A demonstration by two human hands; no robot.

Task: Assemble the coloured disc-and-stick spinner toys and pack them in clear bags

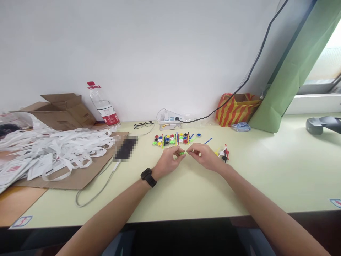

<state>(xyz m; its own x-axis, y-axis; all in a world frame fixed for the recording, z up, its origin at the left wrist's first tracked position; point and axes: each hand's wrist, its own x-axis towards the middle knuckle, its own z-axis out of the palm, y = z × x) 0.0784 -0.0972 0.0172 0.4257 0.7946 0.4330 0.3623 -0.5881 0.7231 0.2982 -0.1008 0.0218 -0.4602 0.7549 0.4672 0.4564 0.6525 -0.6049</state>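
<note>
My left hand point(169, 158), with a black watch on the wrist, is closed in a pinch on a small green plastic disc point(182, 153). Fingertip to fingertip with it, my right hand point(204, 155) pinches something too small to make out at the disc's right side. Just beyond both hands lie several round plastic discs point(172, 142) in green, yellow, red, blue, white and black, with thin coloured sticks among them. A blue stick point(208, 140) lies apart, behind my right hand. To the right of that hand is a small group of disc-and-stick pieces point(225, 153) in red, white, black and yellow.
On the left, white straps point(77, 142) spread over flat cardboard point(80, 180) beside an open box point(64, 112) and a bottle point(105, 106). Glasses point(143, 124) and a power strip point(169, 116) sit by the wall. A striped bag point(237, 110) and a scanner-like device point(318, 125) are right.
</note>
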